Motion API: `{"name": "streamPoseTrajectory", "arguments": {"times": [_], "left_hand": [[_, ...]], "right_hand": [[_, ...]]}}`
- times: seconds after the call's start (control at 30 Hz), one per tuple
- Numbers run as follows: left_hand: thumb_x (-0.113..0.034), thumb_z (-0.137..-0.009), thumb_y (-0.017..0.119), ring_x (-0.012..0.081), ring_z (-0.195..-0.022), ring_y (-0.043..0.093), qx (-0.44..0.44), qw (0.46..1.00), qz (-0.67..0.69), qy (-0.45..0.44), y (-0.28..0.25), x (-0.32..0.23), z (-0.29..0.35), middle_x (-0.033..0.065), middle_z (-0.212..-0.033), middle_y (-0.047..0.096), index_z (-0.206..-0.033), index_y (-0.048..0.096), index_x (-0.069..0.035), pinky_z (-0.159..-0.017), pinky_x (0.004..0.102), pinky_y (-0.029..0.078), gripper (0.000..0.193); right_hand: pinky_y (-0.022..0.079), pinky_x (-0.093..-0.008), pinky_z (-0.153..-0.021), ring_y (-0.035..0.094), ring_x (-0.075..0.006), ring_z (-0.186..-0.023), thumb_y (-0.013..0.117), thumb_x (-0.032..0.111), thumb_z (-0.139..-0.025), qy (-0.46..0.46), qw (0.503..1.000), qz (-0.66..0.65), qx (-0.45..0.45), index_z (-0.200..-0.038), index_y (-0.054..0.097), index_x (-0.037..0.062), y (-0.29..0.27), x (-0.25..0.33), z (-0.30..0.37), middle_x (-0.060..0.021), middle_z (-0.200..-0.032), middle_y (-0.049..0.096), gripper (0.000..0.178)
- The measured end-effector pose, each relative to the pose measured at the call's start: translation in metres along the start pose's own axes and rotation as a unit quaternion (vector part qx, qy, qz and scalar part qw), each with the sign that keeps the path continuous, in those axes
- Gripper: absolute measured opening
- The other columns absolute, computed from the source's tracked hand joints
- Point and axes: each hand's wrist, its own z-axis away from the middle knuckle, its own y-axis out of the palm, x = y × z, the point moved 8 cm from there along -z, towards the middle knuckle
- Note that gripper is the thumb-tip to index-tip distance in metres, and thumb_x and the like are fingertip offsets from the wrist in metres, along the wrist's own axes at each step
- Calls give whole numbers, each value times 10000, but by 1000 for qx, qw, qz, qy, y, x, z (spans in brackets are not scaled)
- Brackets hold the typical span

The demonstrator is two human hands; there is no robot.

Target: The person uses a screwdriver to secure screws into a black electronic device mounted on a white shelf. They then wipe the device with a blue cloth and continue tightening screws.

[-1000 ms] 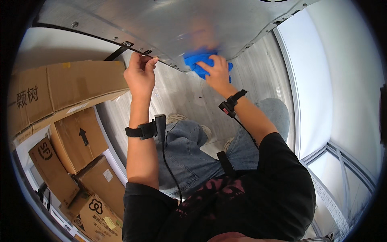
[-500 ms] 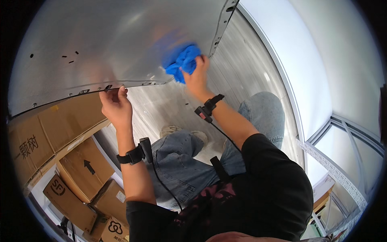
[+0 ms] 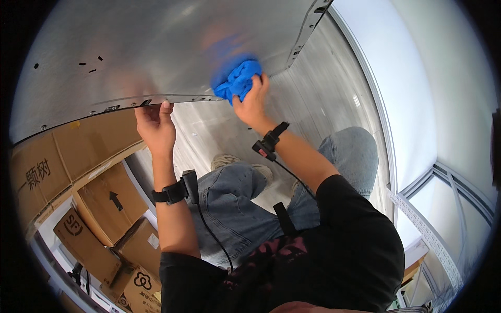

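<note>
A large shiny metal panel [image 3: 156, 57] with slots and small holes along its rim fills the upper left. My left hand [image 3: 156, 128] grips its lower edge, the thumb on the near face and the fingers curled underneath, partly hidden. In my right hand [image 3: 253, 104] is a bunched blue cloth [image 3: 239, 79], pressed against the panel near its lower right corner. The cloth's blue reflects in the metal just above it.
Several cardboard boxes [image 3: 109, 201] are stacked at the lower left. Pale wood-look floor [image 3: 323, 83] lies beyond the panel, bordered by a white wall [image 3: 396, 78]. A perforated metal shelf frame [image 3: 428, 224] stands at the right. Cables run from both wrist straps.
The panel's right edge and corner have shifted to the right in view. My right hand and the cloth stay in nearly the same place, and my left hand still grips the edge.
</note>
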Motion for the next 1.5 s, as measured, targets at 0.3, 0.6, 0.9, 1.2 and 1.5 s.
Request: {"name": "streamPoseTrajectory", "arguments": {"times": [0.3, 0.6, 0.9, 1.2, 1.5], "left_hand": [[-110, -914, 599, 148, -772, 640, -6, 999, 23, -29, -1, 4, 4, 79, -854, 627, -1102, 511, 21, -701, 281, 540, 246], [-101, -866, 647, 198, -733, 679, -10, 992, -113, -46, -11, 1, 3, 128, -824, 699, -1073, 570, -15, -702, 317, 520, 237], [-160, -751, 741, 269, -822, 679, 22, 970, -226, -87, -15, -30, -11, 112, -843, 709, -1009, 640, -53, -761, 365, 508, 297], [-104, -760, 715, 288, -819, 679, 37, 978, -185, -84, -16, -33, -9, 130, -855, 706, -1043, 614, -28, -748, 362, 507, 310], [-74, -763, 665, 251, -977, 652, 95, 960, -225, -135, -57, -57, -7, 159, -1073, 668, -1209, 568, -47, -825, 341, 507, 458]], "right_hand": [[250, -548, -1030, 274, -507, -1210, 666, -8, -719, 63, 998, -13, -4, -1308, 225, 17, 20, -64, 18, -319, -1296, 232, 736], [261, -556, -1002, 302, -452, -1175, 692, 113, -749, -53, 987, 5, -151, -1351, 256, 42, -70, 32, -53, -266, -1304, 253, 747], [331, -497, -957, 400, -401, -1111, 626, 2, -572, -339, 929, 22, -148, -1143, 642, 112, -109, 262, -92, -191, -1213, 412, 582], [328, -470, -945, 416, -394, -1114, 612, 7, -564, -319, 938, 48, -126, -1135, 663, 128, -156, 285, -131, -186, -1211, 450, 587], [313, -478, -933, 398, -379, -1107, 649, 5, -567, -266, 950, 96, -134, -1192, 617, 125, -174, 279, -141, -176, -1229, 418, 638]]}}
